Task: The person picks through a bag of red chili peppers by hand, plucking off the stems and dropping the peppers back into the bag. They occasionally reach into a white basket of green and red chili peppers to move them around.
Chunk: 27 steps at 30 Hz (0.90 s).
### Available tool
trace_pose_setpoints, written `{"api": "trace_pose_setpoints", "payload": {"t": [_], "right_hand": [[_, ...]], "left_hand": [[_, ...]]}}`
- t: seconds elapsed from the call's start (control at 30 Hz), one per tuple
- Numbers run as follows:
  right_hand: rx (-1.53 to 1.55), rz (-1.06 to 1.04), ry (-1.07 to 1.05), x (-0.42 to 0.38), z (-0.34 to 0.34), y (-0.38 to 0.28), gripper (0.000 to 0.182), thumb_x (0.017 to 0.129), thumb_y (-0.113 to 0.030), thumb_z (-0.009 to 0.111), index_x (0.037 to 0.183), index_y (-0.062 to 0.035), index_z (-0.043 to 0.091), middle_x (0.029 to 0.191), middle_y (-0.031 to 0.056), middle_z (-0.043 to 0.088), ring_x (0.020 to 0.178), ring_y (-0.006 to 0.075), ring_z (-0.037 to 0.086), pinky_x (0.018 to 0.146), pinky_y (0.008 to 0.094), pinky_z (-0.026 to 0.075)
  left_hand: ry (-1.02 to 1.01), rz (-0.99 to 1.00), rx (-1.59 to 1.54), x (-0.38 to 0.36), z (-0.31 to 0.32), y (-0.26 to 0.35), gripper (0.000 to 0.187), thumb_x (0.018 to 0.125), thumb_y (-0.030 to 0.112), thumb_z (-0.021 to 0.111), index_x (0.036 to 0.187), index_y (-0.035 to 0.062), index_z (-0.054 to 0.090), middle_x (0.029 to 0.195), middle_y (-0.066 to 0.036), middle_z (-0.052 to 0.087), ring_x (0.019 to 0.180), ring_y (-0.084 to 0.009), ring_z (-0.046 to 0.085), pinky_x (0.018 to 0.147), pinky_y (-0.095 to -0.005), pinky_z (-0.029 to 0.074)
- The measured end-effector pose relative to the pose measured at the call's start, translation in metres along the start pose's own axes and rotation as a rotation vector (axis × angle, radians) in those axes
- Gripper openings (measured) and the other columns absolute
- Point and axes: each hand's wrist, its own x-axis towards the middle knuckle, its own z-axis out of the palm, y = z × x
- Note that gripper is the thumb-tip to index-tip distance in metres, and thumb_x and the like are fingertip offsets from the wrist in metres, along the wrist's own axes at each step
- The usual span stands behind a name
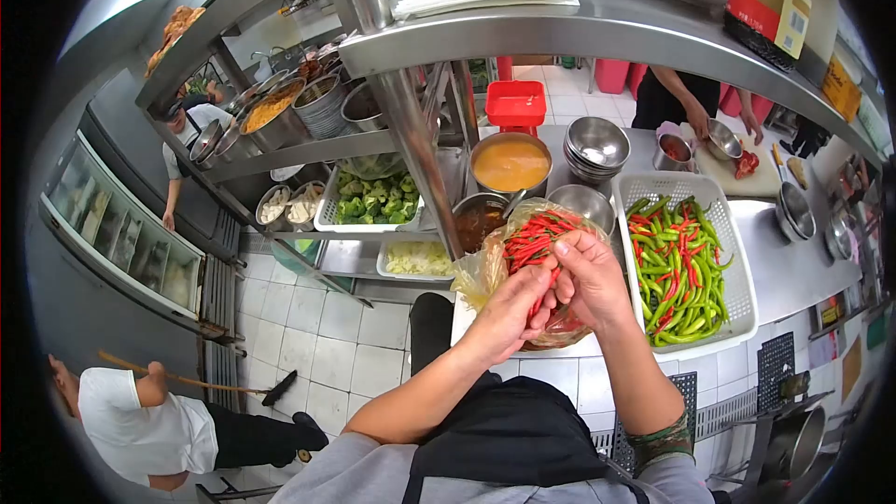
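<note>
Both of my hands meet over a clear plastic bag [481, 271] of thin red chilies [541, 231]. My left hand [511, 306] has its fingers closed around some red chilies. Fingertips of my right hand [590, 278] are pinched together right beside it, against the same chilies. Which pieces each hand grips is partly hidden by the fingers. Just right of my hands stands a white plastic basket [743, 303] filled with long green chilies [686, 294], with red ones scattered among them.
Behind the bag are a pot of orange liquid [510, 163], a pot of dark sauce [478, 219] and stacked steel bowls [597, 145]. A steel shelf [579, 28] crosses above. Broccoli [375, 198] sits left. One co-worker [686, 98] handles a bowl opposite; another [149, 420] holds a broom.
</note>
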Motion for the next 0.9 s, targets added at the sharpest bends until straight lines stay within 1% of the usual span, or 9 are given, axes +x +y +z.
{"api": "trace_pose_setpoints", "payload": {"t": [0.07, 0.2, 0.3, 0.33, 0.43, 0.47, 0.57, 0.8, 0.9], "right_hand": [[-0.032, -0.048, 0.018, -0.001, 0.001, -0.002, 0.012, 0.098, -0.017, 0.062, 0.095, -0.0047, 0.061, 0.085, 0.0081, 0.070, 0.052, 0.0074, 0.055, 0.048, 0.0219, 0.046], [-0.240, -0.194, 0.189, 0.003, -0.004, -0.019, 0.015, 0.098, -0.020, 0.063, 0.094, -0.0049, 0.063, 0.082, 0.0043, 0.069, 0.053, 0.0061, 0.056, 0.046, 0.0195, 0.043], [-0.734, -0.119, 0.062, 0.001, -0.027, -0.017, 0.018, 0.097, -0.022, 0.064, 0.095, -0.0043, 0.067, 0.081, -0.0009, 0.067, 0.059, 0.0038, 0.056, 0.052, 0.0189, 0.044], [-0.756, -0.055, 0.004, -0.002, -0.027, -0.020, 0.016, 0.097, -0.020, 0.066, 0.097, -0.0042, 0.069, 0.079, -0.0046, 0.064, 0.064, 0.0025, 0.055, 0.057, 0.0191, 0.044], [-0.627, 0.093, -0.123, -0.010, -0.021, -0.022, 0.011, 0.096, -0.015, 0.066, 0.097, -0.0038, 0.067, 0.079, -0.0011, 0.065, 0.070, 0.0051, 0.060, 0.062, 0.0218, 0.048], [-0.504, 0.004, -0.154, -0.011, -0.017, -0.017, 0.010, 0.097, -0.013, 0.065, 0.095, -0.0037, 0.065, 0.077, -0.0021, 0.065, 0.066, 0.0031, 0.058, 0.057, 0.0204, 0.045], [-0.497, 0.090, -0.200, -0.015, -0.020, -0.010, 0.009, 0.097, -0.013, 0.065, 0.093, -0.0040, 0.063, 0.077, -0.0021, 0.065, 0.063, 0.0019, 0.056, 0.054, 0.0195, 0.043], [-0.407, 0.169, -0.162, -0.024, -0.020, -0.003, 0.012, 0.094, -0.012, 0.068, 0.088, -0.0036, 0.061, 0.071, -0.0009, 0.061, 0.059, 0.0057, 0.054, 0.053, 0.0227, 0.043], [-1.064, -0.446, -0.107, -0.030, -0.003, -0.005, 0.015, 0.088, -0.011, 0.073, 0.083, -0.0014, 0.062, 0.072, 0.0054, 0.059, 0.061, 0.0156, 0.057, 0.055, 0.0290, 0.045]], "left_hand": [[-0.093, -0.012, 0.060, 0.003, -0.003, -0.002, 0.023, 0.106, 0.031, 0.048, 0.101, 0.0093, 0.054, 0.070, 0.004, 0.042, 0.053, -0.0037, 0.036, 0.045, -0.0197, 0.026], [-0.077, -0.052, 0.082, -0.001, -0.004, -0.003, 0.024, 0.106, 0.030, 0.046, 0.097, 0.0089, 0.052, 0.069, 0.004, 0.041, 0.051, -0.0042, 0.034, 0.045, -0.0203, 0.025], [-0.098, -0.077, 0.060, -0.005, -0.010, 0.002, 0.024, 0.107, 0.029, 0.045, 0.095, 0.0089, 0.051, 0.069, 0.003, 0.041, 0.051, -0.0048, 0.033, 0.045, -0.0207, 0.025], [-0.085, -0.095, 0.058, -0.007, -0.009, 0.004, 0.024, 0.107, 0.029, 0.045, 0.095, 0.0088, 0.051, 0.069, 0.003, 0.041, 0.050, -0.0050, 0.033, 0.045, -0.0208, 0.024], [-0.125, -0.154, 0.012, -0.008, -0.010, 0.004, 0.025, 0.107, 0.030, 0.043, 0.096, 0.0087, 0.050, 0.069, 0.003, 0.041, 0.051, -0.0054, 0.032, 0.045, -0.0211, 0.024], [-0.150, -0.172, -0.009, -0.008, -0.011, 0.004, 0.025, 0.107, 0.030, 0.043, 0.096, 0.0086, 0.050, 0.069, 0.003, 0.041, 0.051, -0.0055, 0.032, 0.045, -0.0211, 0.024], [-0.157, -0.211, -0.029, -0.013, -0.006, 0.004, 0.026, 0.108, 0.031, 0.041, 0.096, 0.0087, 0.050, 0.069, 0.003, 0.040, 0.052, -0.0055, 0.032, 0.045, -0.0211, 0.024], [-0.167, -0.282, -0.164, -0.018, -0.002, 0.000, 0.033, 0.109, 0.035, 0.036, 0.089, 0.0111, 0.045, 0.070, 0.003, 0.038, 0.050, -0.0056, 0.031, 0.044, -0.0209, 0.025], [-0.091, -0.297, -0.222, -0.020, -0.004, -0.002, 0.033, 0.109, 0.035, 0.035, 0.088, 0.0114, 0.045, 0.070, 0.003, 0.039, 0.051, -0.0060, 0.032, 0.044, -0.0212, 0.026]]}}
